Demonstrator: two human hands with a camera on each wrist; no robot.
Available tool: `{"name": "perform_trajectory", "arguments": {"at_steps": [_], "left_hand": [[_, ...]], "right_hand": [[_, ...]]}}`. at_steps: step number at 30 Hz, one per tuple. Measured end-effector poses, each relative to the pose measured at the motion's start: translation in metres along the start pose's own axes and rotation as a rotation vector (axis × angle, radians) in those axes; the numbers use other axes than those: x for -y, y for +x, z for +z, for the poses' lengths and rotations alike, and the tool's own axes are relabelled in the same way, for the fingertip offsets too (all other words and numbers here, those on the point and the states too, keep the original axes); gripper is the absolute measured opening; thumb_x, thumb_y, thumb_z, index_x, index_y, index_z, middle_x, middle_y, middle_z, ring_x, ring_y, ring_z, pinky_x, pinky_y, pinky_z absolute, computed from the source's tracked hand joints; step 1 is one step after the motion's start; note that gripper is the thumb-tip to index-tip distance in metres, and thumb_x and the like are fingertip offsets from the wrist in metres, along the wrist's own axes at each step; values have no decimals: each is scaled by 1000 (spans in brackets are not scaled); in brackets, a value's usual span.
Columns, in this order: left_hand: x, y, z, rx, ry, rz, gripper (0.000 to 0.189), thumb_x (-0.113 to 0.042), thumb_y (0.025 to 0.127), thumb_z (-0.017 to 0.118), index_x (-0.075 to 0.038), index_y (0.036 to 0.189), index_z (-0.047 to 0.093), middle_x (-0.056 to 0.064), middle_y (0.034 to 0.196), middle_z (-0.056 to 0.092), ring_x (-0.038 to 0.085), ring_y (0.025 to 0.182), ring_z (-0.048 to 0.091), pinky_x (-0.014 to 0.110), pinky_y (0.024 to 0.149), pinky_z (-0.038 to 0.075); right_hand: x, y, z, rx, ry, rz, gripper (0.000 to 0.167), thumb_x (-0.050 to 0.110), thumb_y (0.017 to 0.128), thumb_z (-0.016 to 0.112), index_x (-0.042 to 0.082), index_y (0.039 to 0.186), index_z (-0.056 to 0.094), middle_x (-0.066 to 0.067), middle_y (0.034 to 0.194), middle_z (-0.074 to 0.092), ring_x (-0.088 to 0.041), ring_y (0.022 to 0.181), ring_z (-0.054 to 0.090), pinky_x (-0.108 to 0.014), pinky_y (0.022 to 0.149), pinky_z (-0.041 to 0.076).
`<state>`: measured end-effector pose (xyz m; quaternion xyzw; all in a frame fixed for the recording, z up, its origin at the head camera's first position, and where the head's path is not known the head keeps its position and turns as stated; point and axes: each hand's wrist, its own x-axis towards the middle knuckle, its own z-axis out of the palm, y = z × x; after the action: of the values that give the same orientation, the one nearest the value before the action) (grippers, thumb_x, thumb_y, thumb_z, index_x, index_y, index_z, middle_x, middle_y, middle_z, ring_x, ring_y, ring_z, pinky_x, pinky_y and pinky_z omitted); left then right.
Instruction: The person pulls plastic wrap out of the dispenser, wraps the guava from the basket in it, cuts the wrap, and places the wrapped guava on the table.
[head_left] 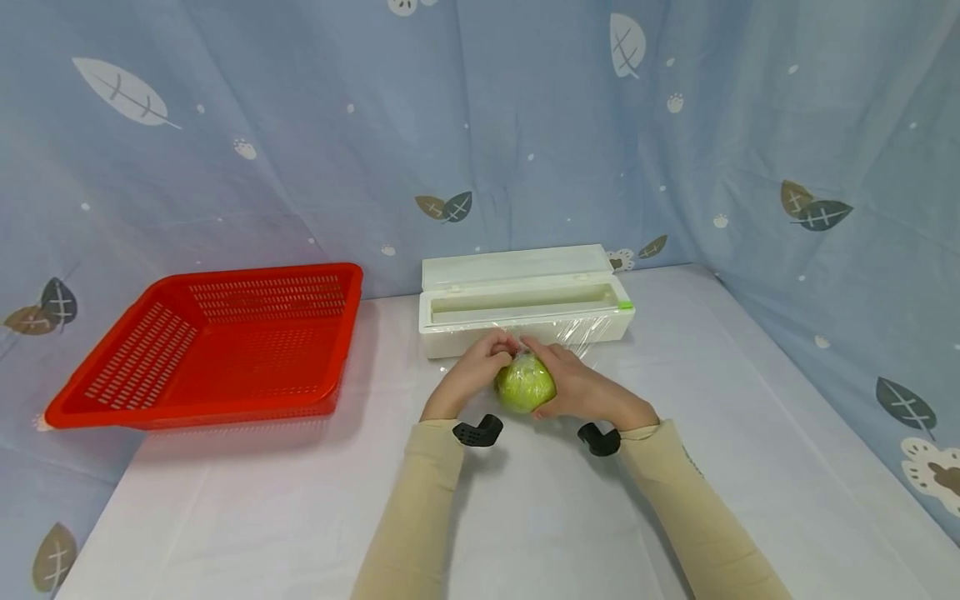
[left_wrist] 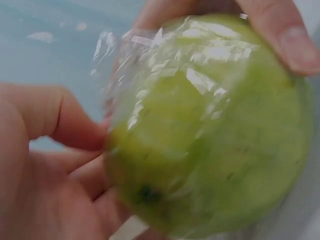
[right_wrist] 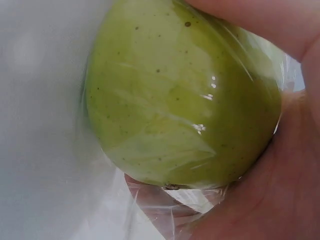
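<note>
Green fruit [head_left: 527, 385], right hand [head_left: 577, 385] gripping, left hand [head_left: 472, 372] pinching film [left_wrist: 197, 80], basket [head_left: 251, 358] only in head view

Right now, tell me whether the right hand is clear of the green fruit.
No, the head view shows the right hand curled round the side of the green fruit.

Round green fruit [head_left: 526, 387], finely speckled with dark dots, its skin covered in clear plastic film [left_wrist: 205, 82], creased and shiny, just in front of the white box [head_left: 452, 342]
</note>
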<state>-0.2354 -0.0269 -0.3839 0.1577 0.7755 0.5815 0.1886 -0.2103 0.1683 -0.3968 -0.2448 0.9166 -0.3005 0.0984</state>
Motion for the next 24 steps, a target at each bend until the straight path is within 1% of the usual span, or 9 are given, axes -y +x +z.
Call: {"name": "perform_trajectory", "arguments": {"at_steps": [4, 7, 9, 11, 13, 17, 20, 22, 24], "left_hand": [[-4, -8, -5, 109, 41, 9, 36, -10, 88, 43, -8, 124, 49, 4, 125, 48, 18, 113, 43, 37, 90, 37], [9, -2, -7, 168, 94, 32, 42, -24, 87, 54, -19, 128, 46, -2, 127, 46, 14, 114, 42, 36, 93, 35], [18, 2, -7, 204, 132, 41, 51, -33, 82, 61, -25, 129, 42, -6, 125, 46, 13, 112, 43, 35, 93, 34], [26, 7, -5, 232, 151, 58, 62, -38, 75, 68, -29, 129, 39, -7, 121, 47, 12, 109, 44, 34, 91, 35], [26, 7, -3, 257, 155, 64, 70, -36, 72, 73, -28, 131, 35, -5, 119, 46, 14, 106, 45, 34, 89, 37], [28, 12, 1, 291, 139, 105, 77, -28, 69, 77, -22, 131, 33, -1, 117, 47, 16, 103, 46, 32, 86, 40], [28, 14, 3, 288, 176, 116, 76, -26, 70, 77, -20, 131, 33, 0, 117, 47, 16, 103, 47, 31, 86, 40], [27, 13, 3, 277, 219, 106, 76, -26, 71, 76, -19, 133, 32, -1, 119, 46, 15, 104, 47, 31, 86, 40], [25, 12, 3, 267, 271, 94, 77, -27, 72, 75, -19, 134, 30, -2, 120, 45, 14, 103, 46, 31, 86, 40]], "right_hand": [[-2, 2, 0, -10, 17, 4, 98, 23, 62, 82, 14, 140, 22, -9, 127, 34, -23, 112, 36, -44, 90, 35], [-3, 3, 1, -16, 49, 20, 93, 23, 63, 81, 10, 136, 26, -7, 126, 36, -20, 108, 38, -40, 88, 37], [-3, 3, 1, -18, 70, 26, 90, 22, 63, 81, 8, 134, 28, -6, 124, 37, -20, 106, 40, -37, 86, 38], [-3, 3, 1, -22, 79, 18, 88, 23, 63, 81, 7, 132, 29, -7, 123, 37, -20, 104, 40, -36, 85, 38], [-2, 2, 0, -26, 67, 1, 86, 25, 64, 81, 6, 131, 29, -8, 123, 36, -21, 105, 39, -38, 85, 38], [-3, -1, -4, -7, 31, -28, 90, 38, 69, 75, 7, 136, 24, -13, 131, 27, -26, 113, 33, -43, 88, 37], [-3, -4, -11, 14, 42, -29, 88, 42, 73, 71, 9, 139, 23, -13, 136, 22, -28, 118, 29, -45, 90, 35], [-3, -6, -16, -17, 54, -24, 77, 42, 77, 67, 12, 137, 31, -9, 137, 24, -26, 120, 30, -46, 91, 35], [-1, -7, -21, -90, 78, -38, 59, 38, 81, 64, 14, 130, 43, -5, 131, 34, -23, 115, 38, -44, 88, 38]]}}
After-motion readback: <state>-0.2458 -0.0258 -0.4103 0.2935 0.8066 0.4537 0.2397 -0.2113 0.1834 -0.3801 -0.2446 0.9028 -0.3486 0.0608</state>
